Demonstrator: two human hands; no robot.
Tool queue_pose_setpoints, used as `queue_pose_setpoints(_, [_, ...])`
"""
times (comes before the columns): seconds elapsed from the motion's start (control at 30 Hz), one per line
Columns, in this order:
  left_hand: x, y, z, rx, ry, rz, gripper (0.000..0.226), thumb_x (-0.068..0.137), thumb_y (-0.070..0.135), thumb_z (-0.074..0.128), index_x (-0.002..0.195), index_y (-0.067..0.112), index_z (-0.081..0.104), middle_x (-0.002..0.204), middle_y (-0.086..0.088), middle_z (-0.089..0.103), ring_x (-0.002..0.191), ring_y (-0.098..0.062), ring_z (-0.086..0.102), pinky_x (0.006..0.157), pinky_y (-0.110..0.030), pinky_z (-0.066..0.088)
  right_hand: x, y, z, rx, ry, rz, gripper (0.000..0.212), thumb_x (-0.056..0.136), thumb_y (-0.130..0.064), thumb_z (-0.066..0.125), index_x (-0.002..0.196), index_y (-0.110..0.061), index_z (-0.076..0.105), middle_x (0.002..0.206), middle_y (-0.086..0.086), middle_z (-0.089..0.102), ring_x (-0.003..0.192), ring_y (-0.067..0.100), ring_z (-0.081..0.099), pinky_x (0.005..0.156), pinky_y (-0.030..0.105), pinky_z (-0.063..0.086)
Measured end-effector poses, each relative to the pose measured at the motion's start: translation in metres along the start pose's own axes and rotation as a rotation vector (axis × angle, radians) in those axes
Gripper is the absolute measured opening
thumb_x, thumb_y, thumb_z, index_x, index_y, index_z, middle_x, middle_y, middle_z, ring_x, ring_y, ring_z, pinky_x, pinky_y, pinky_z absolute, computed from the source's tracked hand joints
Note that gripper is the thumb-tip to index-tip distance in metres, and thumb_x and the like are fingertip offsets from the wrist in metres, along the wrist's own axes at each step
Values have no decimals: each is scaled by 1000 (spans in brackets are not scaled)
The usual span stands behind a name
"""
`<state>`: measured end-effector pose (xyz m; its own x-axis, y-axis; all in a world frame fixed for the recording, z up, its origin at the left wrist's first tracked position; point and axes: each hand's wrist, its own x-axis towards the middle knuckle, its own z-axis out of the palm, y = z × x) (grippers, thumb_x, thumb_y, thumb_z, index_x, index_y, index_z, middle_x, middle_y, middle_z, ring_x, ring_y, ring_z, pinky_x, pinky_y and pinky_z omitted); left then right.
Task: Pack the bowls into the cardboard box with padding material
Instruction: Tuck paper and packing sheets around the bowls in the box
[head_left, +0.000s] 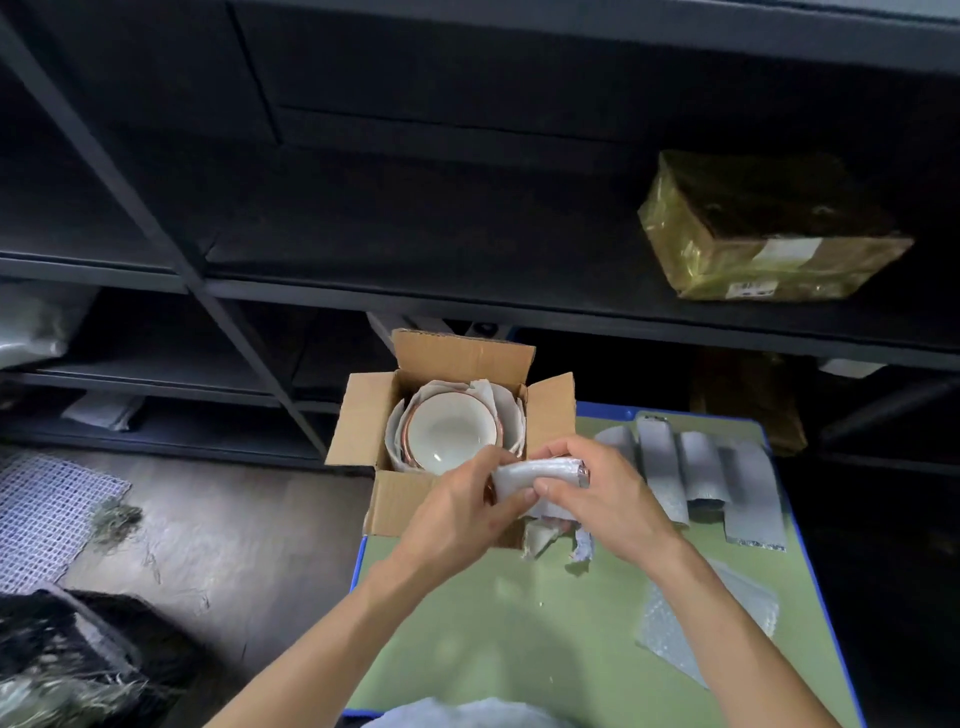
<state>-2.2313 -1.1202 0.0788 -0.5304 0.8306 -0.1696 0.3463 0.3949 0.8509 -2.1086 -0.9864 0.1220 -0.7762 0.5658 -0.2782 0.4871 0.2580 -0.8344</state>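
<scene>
An open cardboard box (363, 415) stands on the far left corner of the green table (519, 623). Inside it a white bowl with a reddish-brown rim (449, 428) sits upright, lined all round with white foam padding (506, 410). Just in front of the box's near right corner, my left hand (457, 512) and my right hand (605, 499) both grip a bowl wrapped in white foam sheet (535, 473). A sliver of its brown rim shows at each end. Loose ends of the wrap hang below my hands.
Several grey foam strips (696, 467) lie on the table's far right. A bubble-wrap sheet (717, 623) lies near my right forearm. Dark metal shelving (467, 301) rises behind, bearing a taped yellowish parcel (763, 228). A dark bin (78, 649) and mesh mat (47, 509) are on the floor at left.
</scene>
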Motion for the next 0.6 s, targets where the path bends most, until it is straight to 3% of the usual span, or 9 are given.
queue_pose_setpoints(0.13, [7, -19, -30, 32, 48, -10, 25, 91, 42, 66, 113, 31, 61, 88, 12, 60, 77, -4, 55, 72, -25, 47, 12, -9, 22, -116, 81, 35, 23, 89, -20, 68, 101, -39, 65, 84, -16, 67, 70, 4, 62, 63, 21, 51])
queue_pose_setpoints(0.3, [12, -45, -67, 133, 224, -54, 11, 97, 34, 55, 104, 29, 63, 85, 9, 58, 75, -5, 54, 67, -26, 46, 26, -25, 48, -234, 89, 50, 29, 95, -23, 56, 114, -45, 49, 106, -9, 63, 91, 12, 58, 82, 37, 52])
queue_pose_setpoints(0.43, [20, -71, -100, 134, 342, -153, 19, 99, 30, 47, 110, 32, 62, 96, 11, 56, 81, -6, 54, 69, -28, 42, 37, -42, 59, -283, 139, 44, 29, 97, -18, 52, 121, -35, 47, 110, 1, 62, 87, 17, 61, 76, 34, 51])
queue_pose_setpoints(0.6, [31, -84, -116, 220, 277, -88, 26, 101, 26, 45, 115, 28, 67, 97, 6, 56, 84, -14, 55, 71, -31, 41, 51, -55, 58, -359, 207, -6, 28, 98, -20, 52, 118, -39, 50, 100, -4, 65, 77, 4, 62, 61, 24, 49])
